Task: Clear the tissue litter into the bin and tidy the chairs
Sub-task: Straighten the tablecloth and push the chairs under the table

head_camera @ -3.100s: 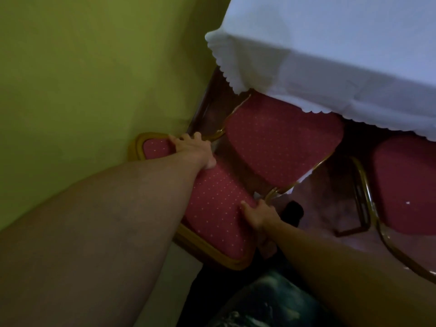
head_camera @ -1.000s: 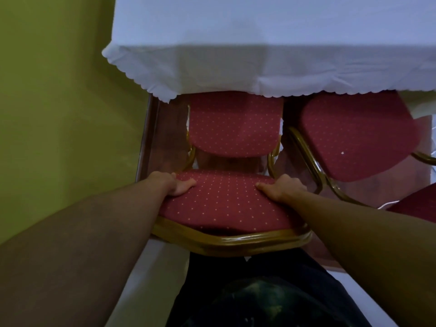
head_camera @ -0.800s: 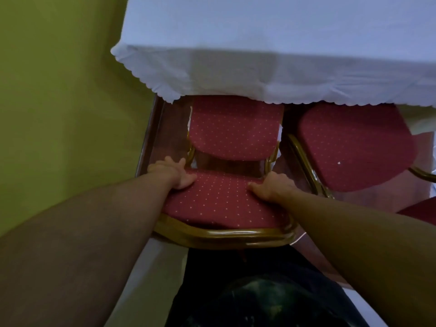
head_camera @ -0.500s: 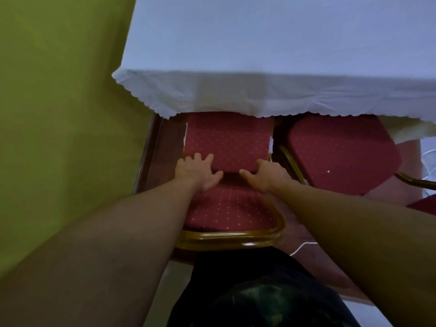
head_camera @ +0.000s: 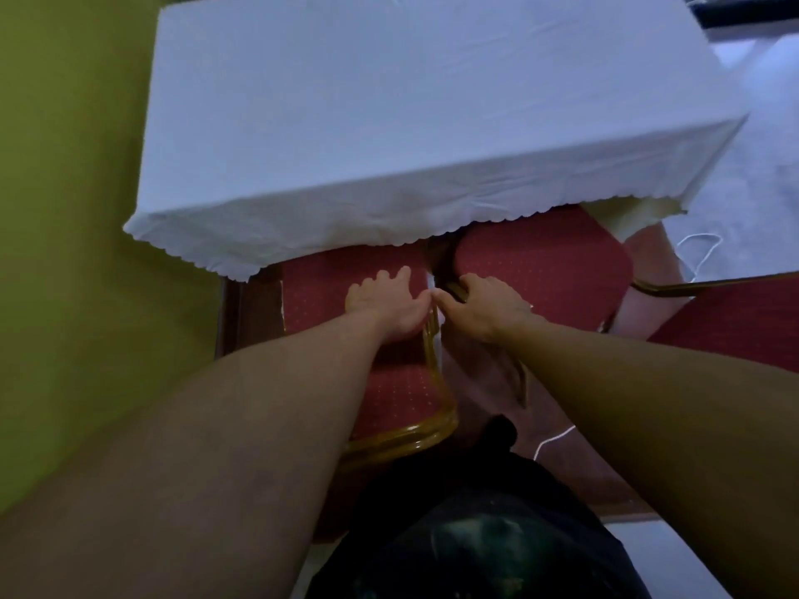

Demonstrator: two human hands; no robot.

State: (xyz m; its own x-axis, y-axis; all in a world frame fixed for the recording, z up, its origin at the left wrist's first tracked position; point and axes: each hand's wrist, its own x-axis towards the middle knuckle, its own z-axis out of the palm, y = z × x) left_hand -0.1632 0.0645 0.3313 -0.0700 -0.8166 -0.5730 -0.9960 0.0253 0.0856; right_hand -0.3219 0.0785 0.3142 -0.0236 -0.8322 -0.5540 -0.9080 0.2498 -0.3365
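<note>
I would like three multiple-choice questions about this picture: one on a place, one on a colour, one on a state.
1. The left hand lies on: A a bin; B the red cushion of the left chair; C the green wall.
2. The tablecloth is: A white; B green; C red.
3. The left chair is: A overturned; B partly under the tablecloth; C stacked on another.
Answers: B, the hand rests flat there; A, it looks plainly white; B, the hem hides the seat's far edge.
</note>
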